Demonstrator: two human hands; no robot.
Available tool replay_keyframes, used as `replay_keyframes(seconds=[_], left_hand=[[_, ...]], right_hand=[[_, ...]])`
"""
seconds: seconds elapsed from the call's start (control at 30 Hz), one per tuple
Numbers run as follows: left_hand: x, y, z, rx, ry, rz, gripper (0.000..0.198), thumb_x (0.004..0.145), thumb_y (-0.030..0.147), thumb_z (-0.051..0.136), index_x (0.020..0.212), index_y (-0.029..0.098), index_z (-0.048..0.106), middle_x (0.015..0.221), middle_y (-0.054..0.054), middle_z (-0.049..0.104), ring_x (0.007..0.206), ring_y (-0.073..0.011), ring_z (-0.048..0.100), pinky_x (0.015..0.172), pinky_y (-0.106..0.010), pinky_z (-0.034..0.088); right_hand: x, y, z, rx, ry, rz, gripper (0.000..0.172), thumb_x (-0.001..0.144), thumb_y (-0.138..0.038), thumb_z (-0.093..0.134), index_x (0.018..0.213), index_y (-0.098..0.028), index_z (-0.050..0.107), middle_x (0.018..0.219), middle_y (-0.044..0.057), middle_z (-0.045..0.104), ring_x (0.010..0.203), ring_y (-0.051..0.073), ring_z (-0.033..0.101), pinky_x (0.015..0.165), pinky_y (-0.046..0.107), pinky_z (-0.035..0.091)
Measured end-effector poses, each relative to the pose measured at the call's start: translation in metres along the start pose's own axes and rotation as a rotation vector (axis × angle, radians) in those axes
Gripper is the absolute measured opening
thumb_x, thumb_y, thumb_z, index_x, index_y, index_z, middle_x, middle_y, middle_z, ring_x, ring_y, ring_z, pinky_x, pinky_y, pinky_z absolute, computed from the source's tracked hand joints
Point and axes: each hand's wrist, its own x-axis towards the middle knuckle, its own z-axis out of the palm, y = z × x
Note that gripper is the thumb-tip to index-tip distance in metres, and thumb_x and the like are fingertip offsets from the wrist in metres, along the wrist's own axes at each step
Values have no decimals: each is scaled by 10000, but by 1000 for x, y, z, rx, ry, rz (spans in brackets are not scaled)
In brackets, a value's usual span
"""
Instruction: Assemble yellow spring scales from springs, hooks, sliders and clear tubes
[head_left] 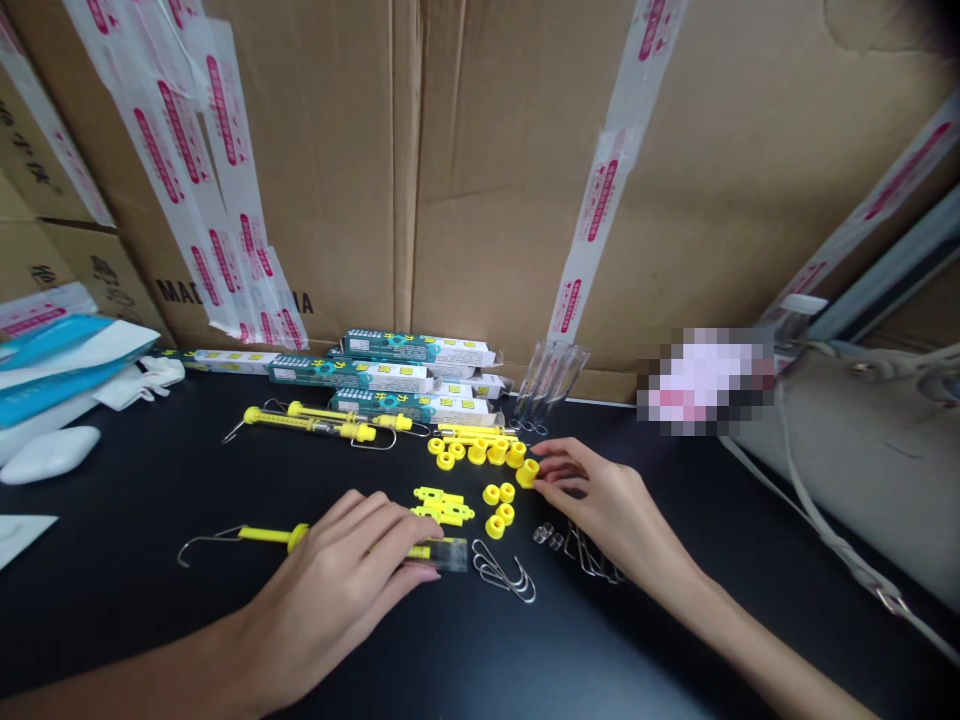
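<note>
**Yellow flanged plastic cap [528, 473] beyond and right of the clear plastic tube [453, 555]**

The right hand [609, 490], the nearer, touches the cap with thumb and fingertips; whether it pinches firmly cannot be told. The left hand [352, 560] grasps the tube, long axis running left to right. Small yellow plastic collars [495, 527] lie between, bent silver metal hooks [504, 574] just beside the tube's right end; the black tabletop [525, 665] stretches toward the person.
</note>
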Motion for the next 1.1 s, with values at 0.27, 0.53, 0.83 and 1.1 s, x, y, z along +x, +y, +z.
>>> replay_keyframes(seconds=[0.27, 0.53, 0.83, 1.1], left_hand=[[0, -1, 1, -5, -21, -3, 123, 1026, 269, 489, 1040, 200, 590, 900, -3, 678, 752, -194, 583, 707, -325, 383], [-1, -1, 0, -12, -22, 13, 131, 1006, 245, 535, 1098, 205, 620, 959, -5, 692, 793, -190, 601, 745, -336, 384], [-2, -2, 0, -27, -14, 2, 265, 1021, 339, 486, 1239, 210, 568, 898, 1, 677, 762, -169, 595, 735, -301, 429], [1, -1, -2, 12, 48, 41, 314, 1035, 338, 458, 1280, 149, 510, 996, -41, 713, 858, -171, 646, 814, -288, 456]], right_hand=[[-2, -1, 12, -72, 27, -71, 73, 821, -270, 593, 856, -228, 545, 810, 40, 730, 657, 184, 711, 612, 310, 603], [-5, -6, 10, -100, -45, -209, 149, 951, -197, 464, 983, -229, 606, 983, 40, 749, 896, 177, 734, 800, 292, 573], [-39, -51, 12, -111, -45, -469, 305, 934, -357, 643, 1199, -215, 594, 988, 62, 691, 845, 194, 662, 747, 301, 557], [-55, -58, 40, 101, -230, -313, 192, 988, -205, 535, 1160, -187, 618, 1021, 59, 720, 864, 178, 705, 784, 260, 558]])
